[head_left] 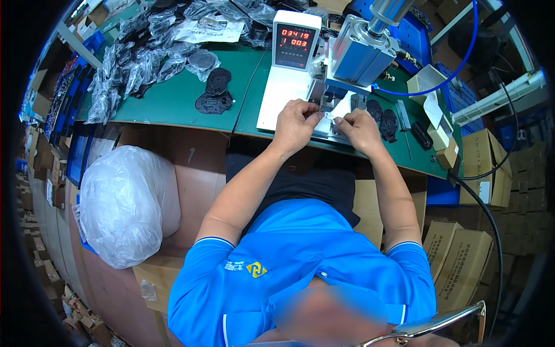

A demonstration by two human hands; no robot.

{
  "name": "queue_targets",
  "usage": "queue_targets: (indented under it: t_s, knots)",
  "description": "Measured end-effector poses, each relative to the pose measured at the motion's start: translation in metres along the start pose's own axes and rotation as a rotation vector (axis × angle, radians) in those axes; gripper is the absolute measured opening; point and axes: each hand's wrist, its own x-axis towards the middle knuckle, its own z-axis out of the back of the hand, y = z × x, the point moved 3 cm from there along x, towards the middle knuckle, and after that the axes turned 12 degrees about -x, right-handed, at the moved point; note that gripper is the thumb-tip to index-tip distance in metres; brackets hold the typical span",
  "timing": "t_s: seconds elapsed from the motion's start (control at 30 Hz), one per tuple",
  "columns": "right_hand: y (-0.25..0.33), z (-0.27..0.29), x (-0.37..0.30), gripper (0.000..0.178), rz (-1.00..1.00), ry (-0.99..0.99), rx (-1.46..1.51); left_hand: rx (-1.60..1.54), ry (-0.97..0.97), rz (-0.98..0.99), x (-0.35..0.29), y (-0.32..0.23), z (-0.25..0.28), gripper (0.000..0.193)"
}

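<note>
At upper centre I have both bare hands close together at the front of a bench press (pixel 357 52): the left hand (pixel 296 124) has thumb and forefinger closed on one side of a small whitish piece (pixel 329 115), and the right hand (pixel 359 130) pinches its other side. The fingers cover much of that piece, so I cannot tell its exact shape. The press's cylinder stands just beyond the fingertips, crowding the space above them, and a blue air hose (pixel 459 78) curves from it toward the upper right. Left of the press, a white counter box with a red display (pixel 296 43) blocks my view behind it. On the green bench (pixel 167 107) I see black moulded parts (pixel 214 92) left of centre, others (pixel 388 124) beside the right hand, then a black oval case (pixel 422 136) and an open pale carton (pixel 430 128). Bagged black parts (pixel 139 66) heap the upper left. A bulging white plastic sack (pixel 128 202) fills the left of the frame, a black cable (pixel 491 222) hangs down the right, and cardboard boxes (pixel 462 269) stand lower right.
</note>
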Motion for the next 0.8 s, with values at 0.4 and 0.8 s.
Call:
queue_targets:
  t_s: [0.4,0.8]
  knots:
    - [-0.053,-0.005,-0.069,0.034,-0.233,-0.228,0.257,-0.087,-0.05,-0.061,-0.005,0.004,0.023,0.021]
    - [-0.105,-0.022,-0.091,0.024,-0.297,-0.395,0.055,0.483,-0.338,-0.385,0.01,0.027,0.127,0.011]
